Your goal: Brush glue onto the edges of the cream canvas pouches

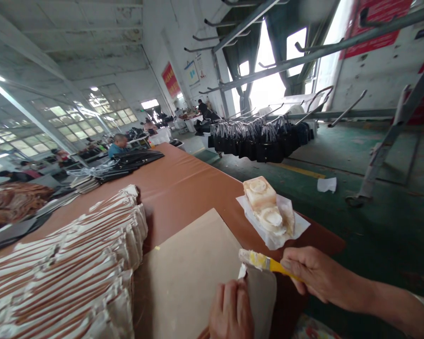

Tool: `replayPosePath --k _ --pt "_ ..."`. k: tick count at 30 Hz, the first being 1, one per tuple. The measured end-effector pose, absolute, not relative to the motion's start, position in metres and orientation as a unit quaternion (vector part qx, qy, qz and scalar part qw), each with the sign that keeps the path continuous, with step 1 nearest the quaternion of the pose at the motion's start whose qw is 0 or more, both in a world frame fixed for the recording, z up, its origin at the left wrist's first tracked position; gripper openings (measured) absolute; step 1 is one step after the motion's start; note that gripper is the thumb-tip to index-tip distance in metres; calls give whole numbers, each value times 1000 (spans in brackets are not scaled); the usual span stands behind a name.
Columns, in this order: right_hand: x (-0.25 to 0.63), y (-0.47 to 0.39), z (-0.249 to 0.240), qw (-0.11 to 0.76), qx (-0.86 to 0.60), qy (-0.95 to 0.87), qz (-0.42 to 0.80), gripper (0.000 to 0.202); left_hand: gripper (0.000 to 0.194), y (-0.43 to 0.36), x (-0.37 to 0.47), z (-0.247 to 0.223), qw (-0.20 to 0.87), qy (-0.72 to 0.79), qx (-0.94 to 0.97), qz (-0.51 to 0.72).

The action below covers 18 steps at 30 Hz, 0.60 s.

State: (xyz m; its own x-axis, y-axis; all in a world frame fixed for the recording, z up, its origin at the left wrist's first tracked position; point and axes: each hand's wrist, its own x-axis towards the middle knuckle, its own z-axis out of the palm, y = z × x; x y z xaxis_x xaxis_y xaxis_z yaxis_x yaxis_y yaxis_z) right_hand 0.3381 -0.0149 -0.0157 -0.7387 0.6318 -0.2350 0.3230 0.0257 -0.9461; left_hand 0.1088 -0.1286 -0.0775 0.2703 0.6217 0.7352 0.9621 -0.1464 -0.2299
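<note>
My right hand point(316, 273) is closed around the yellow handle of a paintbrush point(273, 266). Its bristles are coated with a pale, creamy paste and point left. Just below the bristles, my left hand point(231, 308) has its fingers curled over a small piece with a white tip point(242, 270); most of that piece is hidden under the fingers. Beneath both lies a flat beige board point(194, 263). Behind the brush, a paste-crusted plastic container point(263, 195) rests on a white sheet point(300, 228) near the table's right edge.
Rows of stacked white-and-brown pieces point(74, 249) cover the left side of the brown table point(183, 174). Dark flat pieces point(137, 157) lie farther back. A metal rack point(381, 155) with hanging black bags point(261, 141) stands at right. A co-worker point(118, 146) sits beyond the table.
</note>
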Motion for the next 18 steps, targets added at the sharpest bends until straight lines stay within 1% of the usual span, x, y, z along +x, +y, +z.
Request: replayPosePath --k 5,12,15,18 --pt "333 -9 -14 134 -325 -712 608 55 14 -131 111 -84 350 -544 -736 -200" --pt "323 -7 -13 162 -281 -755 569 50 16 -131 121 -82 335 -529 -755 -193" --pt "318 -9 -12 155 -272 -771 554 49 16 -132 122 -82 323 -549 -745 -201" --pt "315 -11 -16 144 -276 -790 528 47 18 -135 118 -85 326 -536 -750 -209"
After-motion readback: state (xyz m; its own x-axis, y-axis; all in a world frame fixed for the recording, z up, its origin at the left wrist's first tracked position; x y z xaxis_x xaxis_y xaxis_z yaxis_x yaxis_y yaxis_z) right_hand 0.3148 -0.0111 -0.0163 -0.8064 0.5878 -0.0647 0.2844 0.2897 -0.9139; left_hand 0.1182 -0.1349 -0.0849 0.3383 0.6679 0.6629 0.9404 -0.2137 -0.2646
